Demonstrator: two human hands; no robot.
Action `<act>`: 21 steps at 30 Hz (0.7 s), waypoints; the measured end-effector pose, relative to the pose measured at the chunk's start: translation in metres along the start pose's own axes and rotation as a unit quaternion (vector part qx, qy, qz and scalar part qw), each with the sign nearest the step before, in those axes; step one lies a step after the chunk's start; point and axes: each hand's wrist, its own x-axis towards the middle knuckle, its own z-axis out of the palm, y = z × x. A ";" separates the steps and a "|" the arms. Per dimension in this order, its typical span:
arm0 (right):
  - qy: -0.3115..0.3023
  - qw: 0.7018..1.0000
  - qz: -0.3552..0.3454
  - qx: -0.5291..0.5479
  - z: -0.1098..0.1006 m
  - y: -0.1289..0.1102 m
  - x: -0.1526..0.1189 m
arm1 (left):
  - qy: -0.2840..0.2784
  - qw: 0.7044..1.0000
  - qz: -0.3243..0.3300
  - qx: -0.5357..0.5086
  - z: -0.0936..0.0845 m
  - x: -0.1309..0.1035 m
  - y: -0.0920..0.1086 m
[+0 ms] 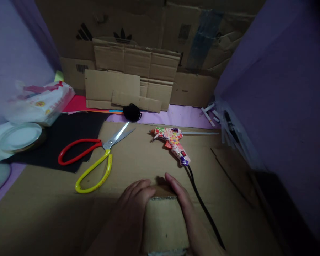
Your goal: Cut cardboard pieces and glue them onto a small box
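A small cardboard box (165, 224) with a curved top stands at the bottom middle. Pressed along its left side is my left hand (133, 201), with the fingers bent round the far corner. My right hand (184, 201) lies against the opposite side, its fingers pointing forward. Between them the two hands hold the box. Beyond the box rests a flower-patterned hot glue gun (173, 142), a glue stick in its back and a black cord trailing toward me. Scissors (106, 149) with one red and one yellow handle lie half open at the left.
A black yarn bundle (132, 112) sits near cardboard pieces (112, 87) leaning on the back wall. Black paper (69, 142), a plastic bag (45, 103) and a round lidded container (21, 137) are at left. Clear glue sticks (229, 131) and small white rolls (209, 115) lie at right.
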 end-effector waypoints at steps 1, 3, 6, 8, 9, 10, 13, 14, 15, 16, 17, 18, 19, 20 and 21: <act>0.010 1.000 -0.015 0.007 0.002 0.003 -0.001 | -0.001 1.000 -0.004 -0.016 0.000 0.001 0.000; 0.023 0.999 -0.042 0.017 0.006 0.009 -0.003 | 0.001 0.999 -0.015 -0.052 0.000 0.001 0.002; 0.029 0.997 -0.070 0.006 0.009 0.013 -0.006 | 0.001 0.996 -0.032 -0.080 -0.001 0.001 0.005; 0.022 0.995 -0.092 -0.015 0.009 0.012 -0.007 | 0.001 0.995 -0.039 -0.087 -0.002 0.000 0.006; 0.018 0.994 -0.105 -0.027 0.010 0.010 -0.008 | 0.005 0.995 -0.041 -0.087 -0.002 0.000 0.006; 0.016 0.992 -0.116 -0.036 0.010 0.009 -0.009 | 0.013 0.995 -0.041 -0.085 -0.001 -0.001 0.006; 0.029 0.990 -0.136 -0.036 0.015 0.007 -0.012 | 0.048 0.996 -0.031 -0.070 0.004 -0.004 0.006; 0.036 0.989 -0.137 -0.029 0.017 0.007 -0.013 | 0.063 0.996 -0.024 -0.060 0.007 -0.005 0.006; 0.040 0.989 -0.139 -0.023 0.018 0.007 -0.013 | 0.080 0.995 -0.019 -0.049 0.010 -0.005 0.006; 0.034 0.989 -0.141 -0.022 0.017 0.007 -0.013 | 0.096 0.995 -0.016 -0.035 0.013 -0.006 0.006; 0.016 0.989 -0.143 -0.027 0.016 0.006 -0.013 | 0.109 0.994 -0.014 -0.021 0.016 -0.006 0.006; -0.001 0.989 -0.147 -0.035 0.014 0.005 -0.013 | 0.120 0.993 -0.014 -0.007 0.017 -0.006 0.008; -0.020 0.987 -0.151 -0.045 0.011 0.003 -0.013 | 0.123 0.992 -0.015 0.004 0.017 -0.006 0.009; -0.041 0.986 -0.153 -0.056 0.007 0.000 -0.013 | 0.118 0.993 -0.016 0.010 0.016 -0.007 0.011; -0.058 0.985 -0.148 -0.067 0.004 -0.003 -0.013 | 0.109 0.994 -0.013 0.012 0.014 -0.007 0.014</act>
